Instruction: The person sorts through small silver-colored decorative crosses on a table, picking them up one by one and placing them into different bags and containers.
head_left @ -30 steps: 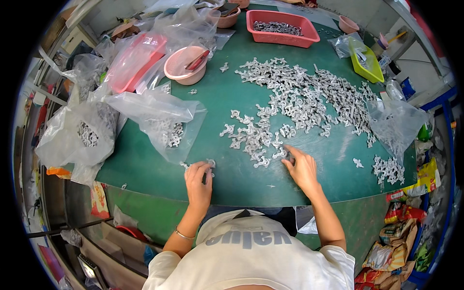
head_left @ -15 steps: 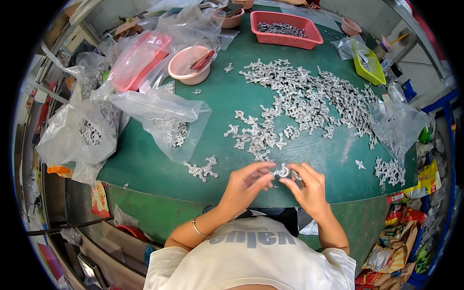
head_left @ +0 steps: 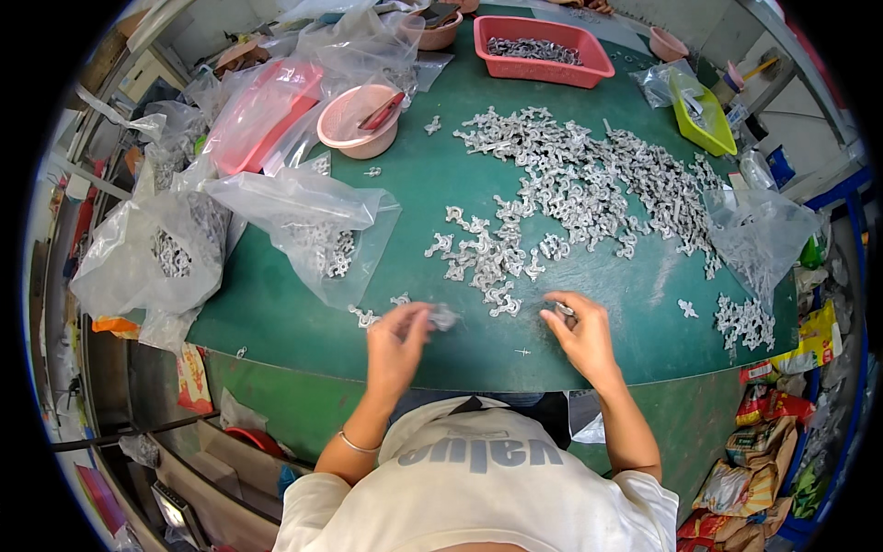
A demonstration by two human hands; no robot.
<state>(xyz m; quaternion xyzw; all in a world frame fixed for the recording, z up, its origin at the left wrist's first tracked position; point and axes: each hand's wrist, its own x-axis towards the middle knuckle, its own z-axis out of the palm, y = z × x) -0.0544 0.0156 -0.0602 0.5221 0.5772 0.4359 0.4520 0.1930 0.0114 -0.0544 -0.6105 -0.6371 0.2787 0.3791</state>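
On the far left of the green table (head_left: 441, 198), 1 clear plastic bag (head_left: 152, 262) hangs over the table edge with small grey metal parts inside. Just to the right of it, a second clear bag (head_left: 308, 221) lies flat on the table, also with metal parts in it. Behind this bag stands a pink plastic bowl (head_left: 359, 121) with a red tool in it, and left of the bowl lies a red tray wrapped in plastic (head_left: 258, 115).

The left hand (head_left: 397, 342) is above the near edge of the table, in front of the second bag. Its fingers are closed around a small metal part (head_left: 443, 317), but the hand is blurred, so the grip is not clear in detail. A few loose parts (head_left: 366, 317) lie on the table just left of this hand.

In the middle of the table spreads a big pile of metal parts (head_left: 570, 193), from the centre toward the far right side. The right hand (head_left: 579, 333) is at the near end of this pile and pinches 1 small part between thumb and fingers.

At the far edge of the table is a red rectangular basket (head_left: 541, 48) holding more parts, and to the right of it a yellow-green tray (head_left: 701, 115). On the right side another clear bag (head_left: 759, 235) lies, with a small heap of parts (head_left: 745, 322) in front of it.
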